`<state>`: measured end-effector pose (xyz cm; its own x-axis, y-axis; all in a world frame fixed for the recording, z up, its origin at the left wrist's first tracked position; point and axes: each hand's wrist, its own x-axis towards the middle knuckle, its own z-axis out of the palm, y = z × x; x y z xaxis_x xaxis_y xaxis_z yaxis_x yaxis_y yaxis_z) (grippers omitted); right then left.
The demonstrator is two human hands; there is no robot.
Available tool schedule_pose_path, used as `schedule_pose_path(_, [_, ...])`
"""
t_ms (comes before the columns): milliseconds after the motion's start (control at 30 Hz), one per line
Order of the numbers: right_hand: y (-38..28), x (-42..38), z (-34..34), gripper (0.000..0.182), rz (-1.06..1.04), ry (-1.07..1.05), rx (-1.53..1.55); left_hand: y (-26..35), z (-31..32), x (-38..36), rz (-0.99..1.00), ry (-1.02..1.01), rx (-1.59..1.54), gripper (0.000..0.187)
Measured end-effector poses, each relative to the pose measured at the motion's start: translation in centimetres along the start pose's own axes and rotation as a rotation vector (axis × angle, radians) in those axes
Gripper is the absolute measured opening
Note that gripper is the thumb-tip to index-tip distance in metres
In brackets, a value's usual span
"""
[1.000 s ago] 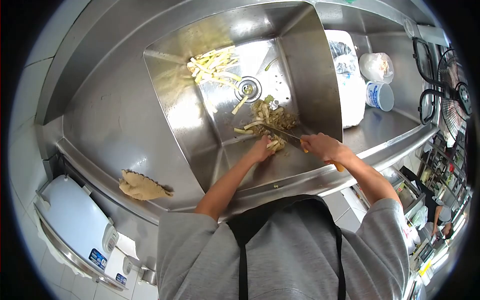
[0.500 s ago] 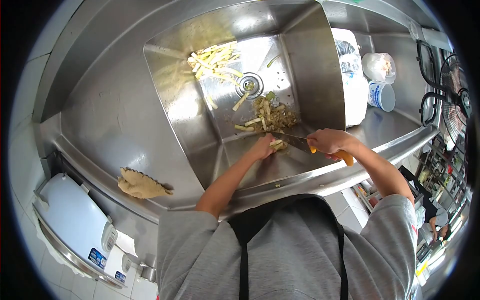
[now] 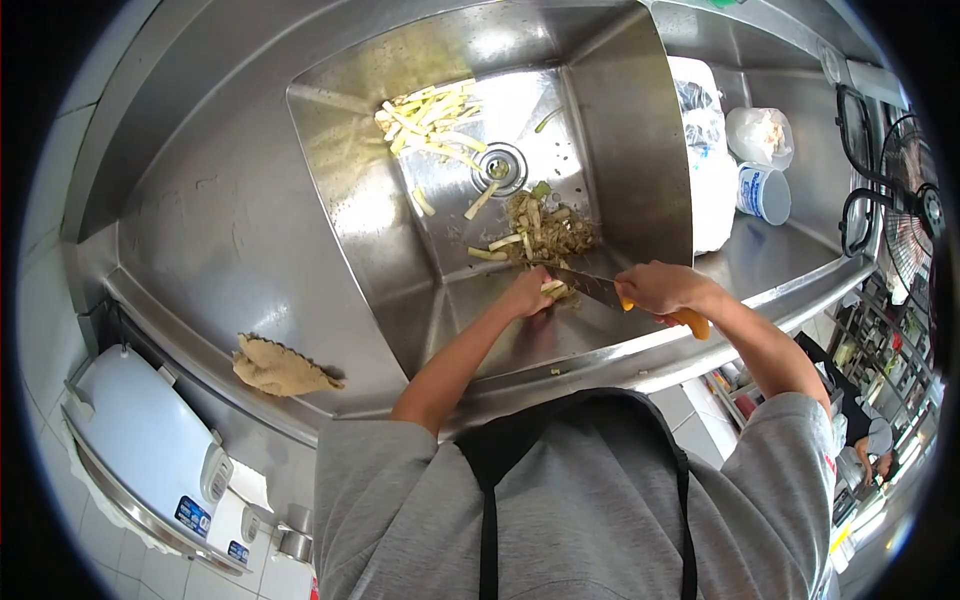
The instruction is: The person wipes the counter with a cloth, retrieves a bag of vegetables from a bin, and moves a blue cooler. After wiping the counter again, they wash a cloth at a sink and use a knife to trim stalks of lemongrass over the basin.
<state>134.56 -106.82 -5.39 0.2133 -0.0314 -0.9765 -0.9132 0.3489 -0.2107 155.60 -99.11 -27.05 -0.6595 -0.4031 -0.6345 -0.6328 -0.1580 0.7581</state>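
Over the near part of the steel sink basin, my left hand is closed on a pale vegetable stalk. My right hand grips a knife by its yellow-orange handle. The blade reaches left to the stalk by my left fingertips; whether it touches is hard to make out. Just beyond lies a heap of brown, rootlike trimmings with pale pieces mixed in. Farther off, pale yellow-green stalks are piled at the basin's far left, and a few lie by the drain.
A brown cloth-like piece lies on the left ledge. Beyond the right divider stand a white container, a plastic bag and a white tub. A black fan is at far right. Another person is in the background.
Both hands keep almost the same place, with the knife and stalk barely shifted. The view has moved very slightly.
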Motion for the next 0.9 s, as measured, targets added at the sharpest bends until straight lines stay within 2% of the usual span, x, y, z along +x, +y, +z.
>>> schedule_pose_path(233, [0.8, 0.6, 0.2, 0.031, 0.009, 0.001, 0.04, -0.3, 0.4, 0.2, 0.045, 0.035, 0.007, 0.044])
schedule_pose_path(333, [0.6, 2.4, 0.8, 0.03, 0.005, -0.054, 0.047, -0.7, 1.0, 0.4, 0.015, 0.035, -0.068, 0.036])
schedule_pose_path(400, [0.7, 3.8, 0.9, 0.029, 0.019, -0.099, 0.062, -1.2, 1.4, 0.5, 0.111, -0.02, 0.018, 0.025])
schedule_pose_path(500, [1.8, 5.8, 1.5, 0.028, 0.067, -0.166, 0.267, -0.3, 1.0, 0.1, 0.089, 0.064, -0.097, 0.019])
schedule_pose_path(567, [2.2, 6.9, 0.9, 0.026, -0.013, -0.196, 0.224, 0.1, 0.3, 0.6, 0.082, 0.038, -0.103, 0.019])
schedule_pose_path(667, [0.9, 8.6, 2.4, 0.028, 0.069, -0.198, 0.233, -0.1, 0.7, -0.1, 0.079, 0.02, -0.12, 0.018])
schedule_pose_path(700, [0.8, 9.3, 2.6, 0.027, 0.011, -0.185, 0.152, -0.3, 0.5, 0.1, 0.106, 0.04, -0.122, 0.017])
schedule_pose_path(833, [2.5, 9.9, 2.1, 0.017, 0.031, -0.188, 0.277, -0.1, 0.0, 1.4, 0.106, 0.007, -0.054, 0.02])
schedule_pose_path(900, [1.9, 10.1, 3.5, 0.014, 0.114, -0.163, 0.294, -0.3, -0.1, -0.6, 0.14, -0.038, -0.233, 0.028])
